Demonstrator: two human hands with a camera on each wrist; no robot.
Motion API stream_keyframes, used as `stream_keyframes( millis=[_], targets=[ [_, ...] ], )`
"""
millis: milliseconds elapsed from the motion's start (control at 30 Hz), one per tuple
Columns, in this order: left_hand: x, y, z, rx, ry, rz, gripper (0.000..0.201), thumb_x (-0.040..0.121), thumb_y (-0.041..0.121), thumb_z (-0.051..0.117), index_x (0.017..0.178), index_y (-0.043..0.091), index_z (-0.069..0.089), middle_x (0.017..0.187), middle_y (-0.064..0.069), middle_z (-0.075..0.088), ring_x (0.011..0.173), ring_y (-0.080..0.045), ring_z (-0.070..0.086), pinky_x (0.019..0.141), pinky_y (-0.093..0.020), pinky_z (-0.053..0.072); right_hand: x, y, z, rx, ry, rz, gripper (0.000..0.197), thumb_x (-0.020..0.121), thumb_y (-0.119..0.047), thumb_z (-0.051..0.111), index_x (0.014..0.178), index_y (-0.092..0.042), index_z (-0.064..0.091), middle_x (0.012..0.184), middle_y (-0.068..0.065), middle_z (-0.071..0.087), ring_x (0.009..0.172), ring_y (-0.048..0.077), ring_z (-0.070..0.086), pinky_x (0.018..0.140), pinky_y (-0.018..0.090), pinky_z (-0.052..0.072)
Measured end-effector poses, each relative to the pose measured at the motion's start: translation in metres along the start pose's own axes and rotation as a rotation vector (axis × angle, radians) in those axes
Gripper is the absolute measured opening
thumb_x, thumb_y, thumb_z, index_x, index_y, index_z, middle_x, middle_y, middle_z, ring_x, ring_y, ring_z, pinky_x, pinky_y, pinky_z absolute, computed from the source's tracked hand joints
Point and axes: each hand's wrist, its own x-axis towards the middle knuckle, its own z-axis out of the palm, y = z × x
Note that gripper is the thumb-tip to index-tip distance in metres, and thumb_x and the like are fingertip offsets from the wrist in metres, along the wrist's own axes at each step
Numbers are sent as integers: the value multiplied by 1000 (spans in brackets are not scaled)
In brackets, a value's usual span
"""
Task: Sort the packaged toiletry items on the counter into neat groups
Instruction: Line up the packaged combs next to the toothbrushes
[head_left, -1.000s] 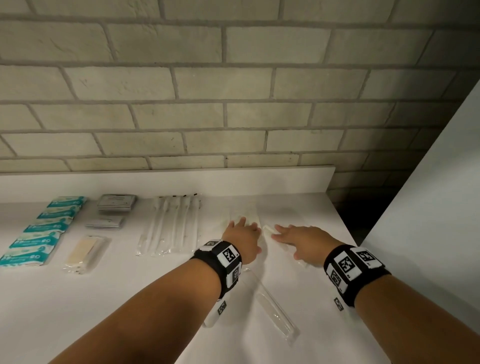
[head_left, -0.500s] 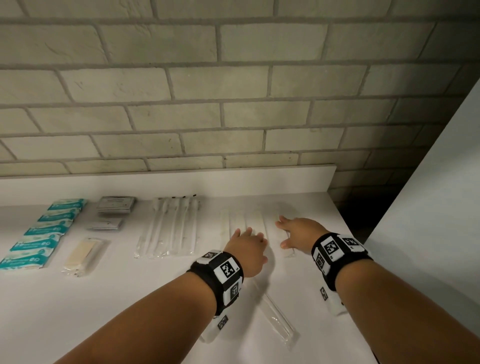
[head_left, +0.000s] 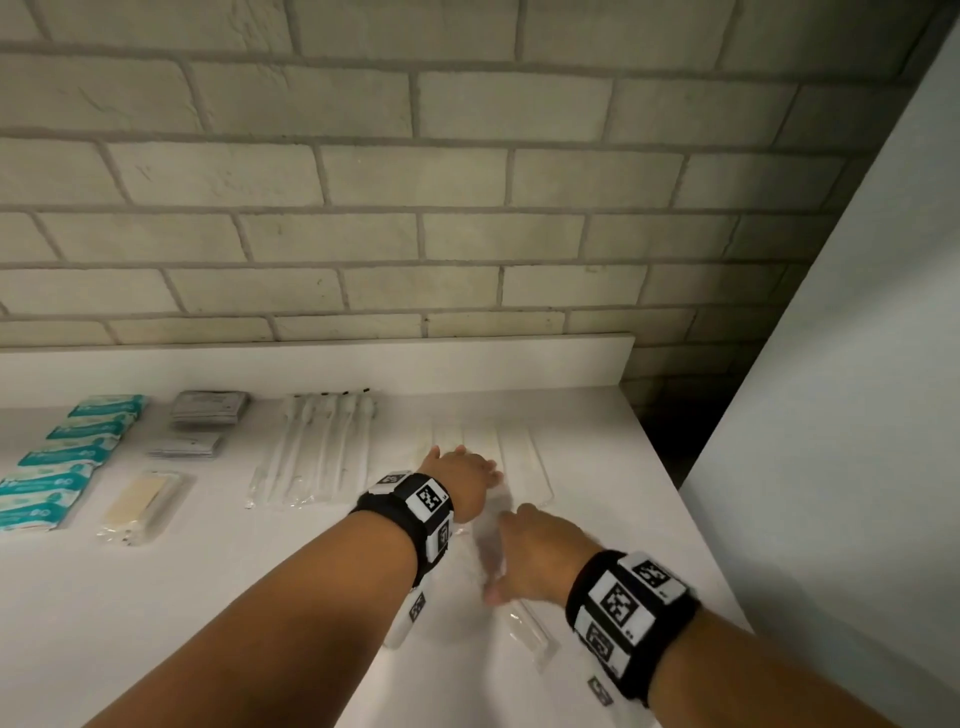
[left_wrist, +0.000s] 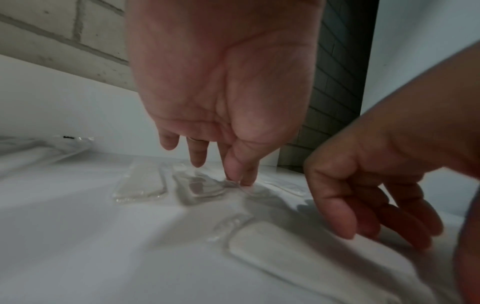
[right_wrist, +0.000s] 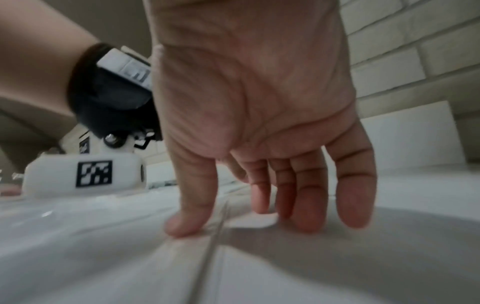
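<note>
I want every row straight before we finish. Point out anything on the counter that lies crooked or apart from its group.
One clear long packet lies slanted near the front of the counter, partly under the right hand. It sits apart from the row of like packets lined up farther back. Nothing else stands out.

**No legible wording, only coded squares**

No words, brands or numbers could be made out anywhere; the black fabric wristband on the left wrist (head_left: 405, 512) carried white tiles printed with black-and-white square code markers; the matching black wristband on the right wrist (head_left: 636, 670) bore the same kind; a white plastic camera housing (right_wrist: 52, 176) showed one more such marker; the teal-and-white flat packets (head_left: 62, 457) had white print too small to read; the grey square sachets (head_left: 208, 408) likewise.
</note>
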Motion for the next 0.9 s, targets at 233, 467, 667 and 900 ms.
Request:
stream_keyframes(
  millis=[233,467,667,900],
  targets=[
    [2,7,2,17,-23,-42,73,90,-2,37,154,25,12,162,3,9,149,-27,1,119,-52,4,-8,32,7,38,-9,17,37,85,-8,55,121,-6,48,105,8,57,87,23,56,67,28,43],
    [7,2,10,31,82,-14,68,90,3,38,152,25,21,160,4,18,149,-27,0,120,-48,5,-5,87,-53,119,383,-77,19,82,-8,55,73,-24,50,87,0,54,81,25,57,70,32,46],
    [19,15,18,-240,401,17,50,93,16,46,142,23,43,151,-1,35,141,-23,27,117,-36,16,16,122,-43,7,268,-65,32,85,1,48,108,-20,59,115,1,56,102,26,58,87,32,48],
    [39,53,12,-141,279,-66,58,99,43,37,150,19,27,158,-3,24,149,-26,9,120,-47,6,39,134,-32,138,189,-2,53,92,-36,59,142,-27,45,152,-9,38,132,16,45,109,30,36]
  ],
)
